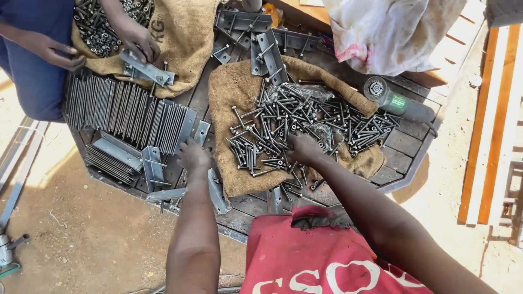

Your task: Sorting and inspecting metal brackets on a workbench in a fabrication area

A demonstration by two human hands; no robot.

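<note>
Outdoors, perhaps, dark slatted table (406, 142) stands on dusty ground (81, 228), sunlit.

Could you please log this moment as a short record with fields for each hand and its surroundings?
left hand: rests on a metal bracket, beside a row of flat steel plates
right hand: reaching into a pile of bolts on burlap sacking
co-worker's hand: on an angle bracket
nearby: angle grinder, white sack
</note>
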